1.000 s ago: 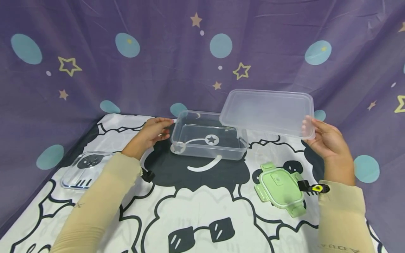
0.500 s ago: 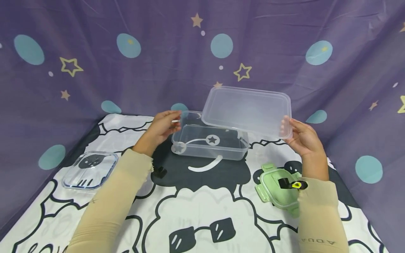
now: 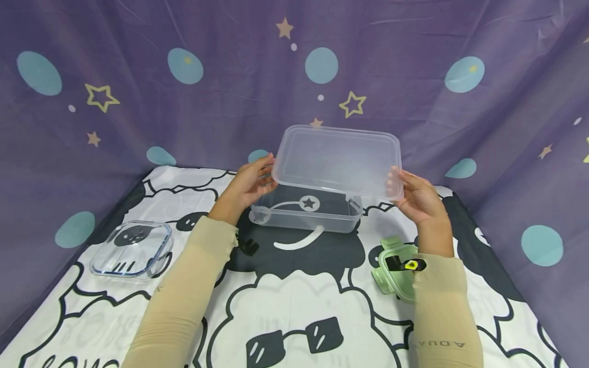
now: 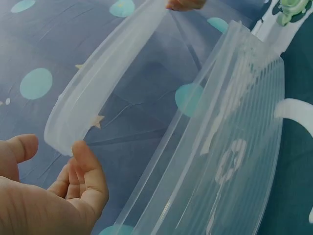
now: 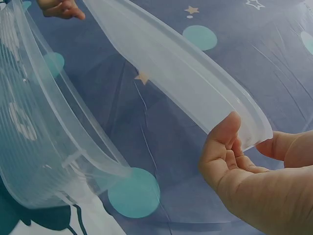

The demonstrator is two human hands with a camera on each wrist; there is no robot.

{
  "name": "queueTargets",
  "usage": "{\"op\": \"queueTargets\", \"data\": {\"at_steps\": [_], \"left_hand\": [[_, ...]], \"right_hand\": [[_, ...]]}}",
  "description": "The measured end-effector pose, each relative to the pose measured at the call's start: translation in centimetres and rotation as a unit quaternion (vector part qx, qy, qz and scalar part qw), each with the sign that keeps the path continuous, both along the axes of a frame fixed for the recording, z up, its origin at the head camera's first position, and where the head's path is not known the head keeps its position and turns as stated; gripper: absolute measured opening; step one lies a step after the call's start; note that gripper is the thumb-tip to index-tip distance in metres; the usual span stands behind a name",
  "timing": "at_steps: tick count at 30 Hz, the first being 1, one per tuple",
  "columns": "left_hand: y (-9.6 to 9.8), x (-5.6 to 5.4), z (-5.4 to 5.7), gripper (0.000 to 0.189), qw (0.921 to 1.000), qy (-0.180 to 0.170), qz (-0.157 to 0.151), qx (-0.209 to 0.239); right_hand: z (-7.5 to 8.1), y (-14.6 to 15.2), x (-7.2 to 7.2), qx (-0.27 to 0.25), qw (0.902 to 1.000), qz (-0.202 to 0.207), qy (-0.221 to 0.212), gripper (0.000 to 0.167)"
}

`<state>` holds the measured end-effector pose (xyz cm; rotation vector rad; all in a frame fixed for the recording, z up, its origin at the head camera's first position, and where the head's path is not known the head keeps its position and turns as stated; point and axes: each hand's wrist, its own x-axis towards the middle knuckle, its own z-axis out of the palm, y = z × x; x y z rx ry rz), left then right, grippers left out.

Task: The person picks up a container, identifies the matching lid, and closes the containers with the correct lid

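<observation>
A clear rectangular plastic food container [image 3: 303,221] stands without a cover at the back of the table. Its frosted flat lid [image 3: 338,158] hangs tilted above it, overlapping its rear part in the head view. My right hand [image 3: 421,199] pinches the lid's right end between thumb and fingers, plain in the right wrist view, where the lid [image 5: 186,78] slants away. My left hand [image 3: 248,186] is at the lid's left corner. In the left wrist view, fingertips of this hand [image 4: 73,196] are right at that corner, thumb spread apart from it.
A clear glass dish [image 3: 133,250] lies on the left of the patterned tablecloth [image 3: 294,296]. On the right is a green clip lid [image 3: 398,271], partly hidden behind my right forearm. A purple curtain [image 3: 239,102] with stars hangs close behind the container.
My right hand has carried the lid leftward, from the container's right side to over it. My left hand has moved right and up, from the container's left side to the lid's corner.
</observation>
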<state>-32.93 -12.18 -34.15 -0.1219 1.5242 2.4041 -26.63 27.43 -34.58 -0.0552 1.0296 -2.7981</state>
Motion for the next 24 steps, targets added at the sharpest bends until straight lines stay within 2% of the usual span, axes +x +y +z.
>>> {"op": "queueTargets", "data": {"at_steps": [11, 18, 24], "left_hand": [[0.8, -0.2, -0.9, 0.011, 0.9979, 0.008, -0.012, 0.064], [-0.1, -0.2, -1.2, 0.012, 0.9949, 0.023, 0.011, 0.098], [-1.0, -0.3, -1.2, 0.016, 0.9908, 0.028, 0.012, 0.132]], "right_hand": [[-1.0, -1.3, -1.2, 0.005, 0.9997, 0.02, 0.013, 0.026], [-1.4, -2.4, -1.8, 0.0, 0.9997, 0.021, 0.009, 0.021], [-1.8, -3.1, -2.2, -0.002, 0.9994, 0.031, 0.016, 0.021]]}}
